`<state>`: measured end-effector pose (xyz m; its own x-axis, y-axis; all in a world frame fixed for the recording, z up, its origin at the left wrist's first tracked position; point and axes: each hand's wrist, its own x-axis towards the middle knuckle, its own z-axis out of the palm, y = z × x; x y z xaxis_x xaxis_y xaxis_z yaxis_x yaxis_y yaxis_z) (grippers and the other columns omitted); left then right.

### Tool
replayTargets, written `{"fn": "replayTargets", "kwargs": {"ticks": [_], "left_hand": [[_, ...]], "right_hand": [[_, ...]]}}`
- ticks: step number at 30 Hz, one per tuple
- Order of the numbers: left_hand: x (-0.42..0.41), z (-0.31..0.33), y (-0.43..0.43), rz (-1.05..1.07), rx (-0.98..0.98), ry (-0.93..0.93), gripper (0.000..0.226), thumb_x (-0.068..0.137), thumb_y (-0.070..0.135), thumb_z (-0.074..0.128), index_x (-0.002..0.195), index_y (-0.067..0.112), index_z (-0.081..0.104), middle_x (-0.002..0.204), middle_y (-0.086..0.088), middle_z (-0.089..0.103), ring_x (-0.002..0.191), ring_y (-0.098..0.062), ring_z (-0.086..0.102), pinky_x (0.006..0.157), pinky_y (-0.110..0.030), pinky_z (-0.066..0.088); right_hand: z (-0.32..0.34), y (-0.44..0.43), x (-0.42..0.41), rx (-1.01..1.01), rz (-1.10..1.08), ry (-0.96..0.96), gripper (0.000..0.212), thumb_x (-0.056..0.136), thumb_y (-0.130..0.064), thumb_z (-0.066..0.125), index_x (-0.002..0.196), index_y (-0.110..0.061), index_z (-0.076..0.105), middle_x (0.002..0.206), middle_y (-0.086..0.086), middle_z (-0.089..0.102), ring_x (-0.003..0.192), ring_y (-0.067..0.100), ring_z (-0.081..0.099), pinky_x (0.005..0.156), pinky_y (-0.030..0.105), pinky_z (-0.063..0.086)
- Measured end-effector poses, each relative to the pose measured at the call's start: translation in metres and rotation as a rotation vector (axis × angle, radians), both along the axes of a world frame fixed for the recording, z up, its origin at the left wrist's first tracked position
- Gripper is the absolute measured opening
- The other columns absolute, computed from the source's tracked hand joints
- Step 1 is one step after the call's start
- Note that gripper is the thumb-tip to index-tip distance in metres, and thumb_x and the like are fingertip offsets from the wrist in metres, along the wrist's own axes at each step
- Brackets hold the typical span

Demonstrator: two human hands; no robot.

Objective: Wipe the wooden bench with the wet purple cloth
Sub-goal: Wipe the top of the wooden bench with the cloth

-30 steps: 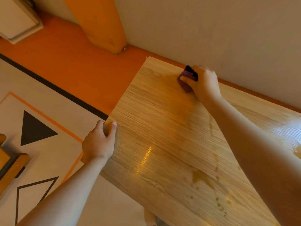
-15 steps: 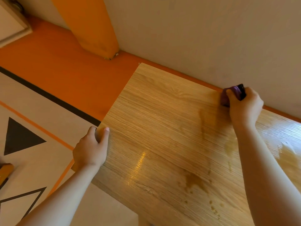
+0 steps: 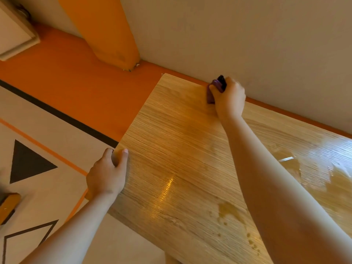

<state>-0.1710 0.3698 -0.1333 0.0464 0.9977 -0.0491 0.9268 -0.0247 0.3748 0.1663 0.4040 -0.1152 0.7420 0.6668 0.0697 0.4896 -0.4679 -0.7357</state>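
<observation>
The wooden bench point(image 3: 181, 149) runs from the centre to the right edge, its light grained top against the wall. My right hand point(image 3: 229, 99) is closed around the bunched purple cloth point(image 3: 214, 91) and presses it on the bench's far edge, close to the wall and near the left end. Only a small part of the cloth shows beyond my fingers. My left hand point(image 3: 107, 173) grips the bench's near left corner, thumb on top. Wet streaks and droplets point(image 3: 228, 209) glisten on the near and right parts of the top.
A pale wall with an orange skirting strip point(image 3: 297, 119) borders the bench's far side. An orange column point(image 3: 112, 35) stands at the back left. The floor point(image 3: 72, 88) is orange and beige with black triangles. A wooden object point(image 3: 7, 205) sits at the left edge.
My right hand slid the cloth right along the wall edge, then back left toward the bench's end. My left hand kept its grip on the corner.
</observation>
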Motion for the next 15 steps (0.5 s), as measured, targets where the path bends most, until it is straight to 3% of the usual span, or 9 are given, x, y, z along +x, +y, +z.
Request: {"fn": "replayTargets", "kwargs": {"ticks": [5,9,12,15], "left_hand": [[0.0,0.0,0.0,-0.005,-0.02,-0.029,0.047,0.093,0.059,0.034,0.083,0.017,0.051,0.061,-0.001,0.057,0.054,-0.019,0.053,0.048,-0.024,0.033],[0.001,0.002,0.0,-0.01,-0.022,-0.03,0.045,0.094,0.057,0.035,0.081,0.017,0.05,0.062,-0.002,0.057,0.054,-0.02,0.053,0.048,-0.025,0.033],[0.001,0.002,-0.001,-0.007,-0.02,-0.032,0.046,0.094,0.058,0.035,0.083,0.017,0.051,0.063,-0.001,0.057,0.055,-0.019,0.053,0.049,-0.024,0.034],[0.002,0.004,-0.001,-0.013,-0.006,-0.038,0.05,0.091,0.061,0.031,0.083,0.016,0.051,0.062,-0.001,0.056,0.055,-0.019,0.052,0.048,-0.023,0.032]], "right_hand": [[0.001,-0.076,0.034,-0.019,-0.154,-0.08,0.023,0.087,-0.036,0.061,0.089,-0.013,0.057,0.087,-0.001,0.057,0.078,0.017,0.049,0.064,0.027,0.033],[-0.002,-0.128,0.051,-0.04,-0.29,-0.109,0.028,0.087,-0.039,0.06,0.087,-0.011,0.056,0.089,0.007,0.063,0.078,0.024,0.052,0.066,0.033,0.039],[0.001,-0.128,0.041,-0.06,-0.367,-0.093,0.03,0.087,-0.04,0.059,0.091,-0.009,0.058,0.094,0.011,0.065,0.085,0.029,0.057,0.067,0.032,0.037],[0.005,-0.099,0.011,-0.076,-0.306,-0.075,0.03,0.088,-0.038,0.06,0.1,-0.011,0.06,0.1,0.008,0.066,0.09,0.028,0.058,0.067,0.027,0.032]]}}
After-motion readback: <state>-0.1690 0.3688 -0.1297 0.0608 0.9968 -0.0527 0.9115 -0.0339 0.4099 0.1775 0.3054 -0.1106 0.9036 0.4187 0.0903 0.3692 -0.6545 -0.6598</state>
